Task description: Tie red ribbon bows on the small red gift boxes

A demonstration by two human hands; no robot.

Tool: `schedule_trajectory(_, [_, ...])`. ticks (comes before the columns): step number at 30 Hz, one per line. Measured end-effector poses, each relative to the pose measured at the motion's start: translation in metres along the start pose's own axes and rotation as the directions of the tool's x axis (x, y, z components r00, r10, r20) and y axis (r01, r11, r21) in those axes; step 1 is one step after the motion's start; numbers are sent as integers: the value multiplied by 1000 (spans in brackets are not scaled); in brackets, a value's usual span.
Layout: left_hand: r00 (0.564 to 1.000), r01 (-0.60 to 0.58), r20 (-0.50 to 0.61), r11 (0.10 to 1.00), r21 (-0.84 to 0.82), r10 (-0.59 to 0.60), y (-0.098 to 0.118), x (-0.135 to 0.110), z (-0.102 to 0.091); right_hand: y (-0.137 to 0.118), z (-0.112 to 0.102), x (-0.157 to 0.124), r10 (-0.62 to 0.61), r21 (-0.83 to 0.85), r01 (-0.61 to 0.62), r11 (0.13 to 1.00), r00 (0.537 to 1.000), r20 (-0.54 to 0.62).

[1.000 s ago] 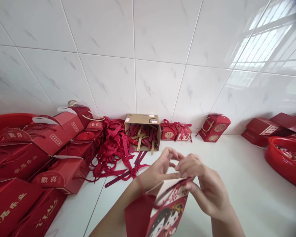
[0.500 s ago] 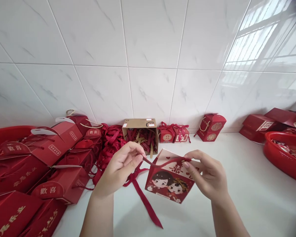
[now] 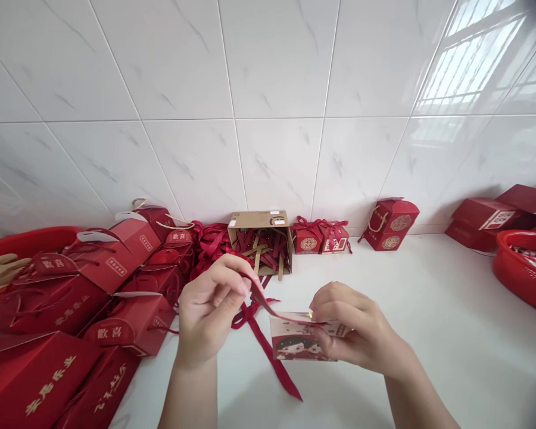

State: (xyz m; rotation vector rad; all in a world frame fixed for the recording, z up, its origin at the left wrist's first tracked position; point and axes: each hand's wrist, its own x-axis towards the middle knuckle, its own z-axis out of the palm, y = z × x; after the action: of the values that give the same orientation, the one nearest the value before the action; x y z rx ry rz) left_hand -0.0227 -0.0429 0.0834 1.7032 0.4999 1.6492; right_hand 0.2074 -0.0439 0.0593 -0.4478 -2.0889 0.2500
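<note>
My left hand (image 3: 209, 307) pinches a dark red ribbon (image 3: 268, 351) between thumb and fingers; the ribbon runs right to the top of a small red gift box (image 3: 297, 345) printed with two cartoon figures, and its loose tail trails down over the white counter. My right hand (image 3: 351, 328) is closed on the top of that box, holding it low against the counter. Both hands are in the lower middle of the view.
Large red gift boxes (image 3: 58, 310) are piled at the left. A tipped cardboard box of ribbons (image 3: 261, 241) and loose red ribbons (image 3: 209, 241) lie against the tiled wall, beside small tied boxes (image 3: 319, 237). A red basket (image 3: 524, 271) stands at the right. Another person's hand (image 3: 0, 271) shows at the far left.
The small box has gone from raised near the camera down to the counter. My left hand has drawn the ribbon out to the left, away from my right hand.
</note>
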Motion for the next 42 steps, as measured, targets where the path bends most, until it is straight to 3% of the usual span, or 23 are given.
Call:
schedule_trajectory(3, [998,64,3,995,80,-65,2,-1,1,-3,2,2,-58,36,58,998,998,18])
schedule_trajectory(11, [935,217,228,946,241,-272,11,2,8,0,2,1,-73,-6,73,997,997,14])
schedule_trajectory(20, [873,308,311,919,247,-376,8,3,18,-2,1,2,-77,-42,76,996,997,-31])
schedule_trajectory(27, [888,354,240,915,192,-393,1,6,20,-4,2,3,-57,-44,56,997,998,-41])
schedule_trajectory(33, [901,297,211,892,339,-380,6,4,27,-5,0,3,-62,-107,54,993,995,-75])
schedule_trajectory(40, [915,370,-4,834,409,-404,17,-3,36,-5,-3,1,-122,-179,103,978,988,-99])
schedule_trajectory(42, [924,354,-19,833,425,-382,20,-4,38,-6,-3,0,-123,-181,104,978,988,-98])
